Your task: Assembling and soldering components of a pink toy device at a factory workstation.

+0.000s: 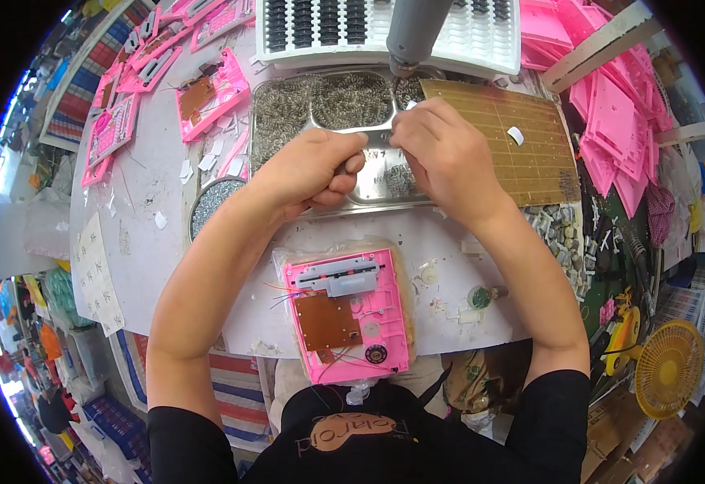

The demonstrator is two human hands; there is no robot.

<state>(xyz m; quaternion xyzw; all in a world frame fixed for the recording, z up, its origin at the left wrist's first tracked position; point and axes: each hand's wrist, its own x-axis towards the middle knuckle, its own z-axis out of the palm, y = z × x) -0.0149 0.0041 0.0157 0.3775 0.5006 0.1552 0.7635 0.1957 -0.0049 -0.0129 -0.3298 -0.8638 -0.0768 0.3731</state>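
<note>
The pink housing (pixel 395 331), with a brown circuit board (pixel 326 323) inside, lies at the near edge of the table (pixel 231 319). Beyond it, both hands are over the metal tray (pixel 372 179) of small coiled springs (pixel 351 98). The left hand (pixel 312 168) is curled, thumb against forefinger; the right hand (pixel 447 157) has its fingertips drawn together. Whether either grasps a part cannot be determined. Farther back stands a white rack (pixel 328 59) of black parts.
</note>
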